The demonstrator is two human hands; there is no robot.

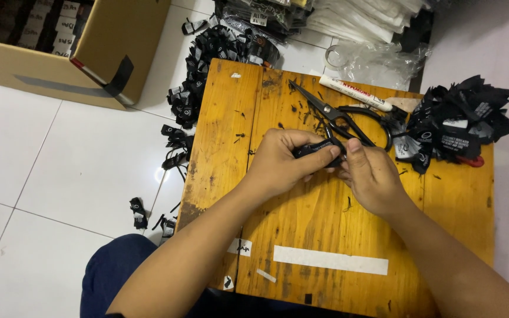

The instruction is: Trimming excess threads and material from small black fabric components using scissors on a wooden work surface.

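Both hands meet over the middle of a small wooden table (pixel 325 218). My left hand (pixel 284 162) pinches a small black fabric label (pixel 316 150) between thumb and fingers. My right hand (pixel 369 174) grips the same label from the right, thumb on top. Black scissors (pixel 340 115) lie just behind the hands, blades pointing to the far left. A heap of black labels (pixel 458 121) sits at the table's far right corner. A white marker pen (pixel 354 93) lies along the far edge.
A cardboard box (pixel 72 47) stands on the white tiled floor at the far left. More black labels (pixel 201 70) spill down the floor beside the table. Bagged items (pixel 337 17) are stacked behind. White tape strips (pixel 330 259) are stuck on the table's near side.
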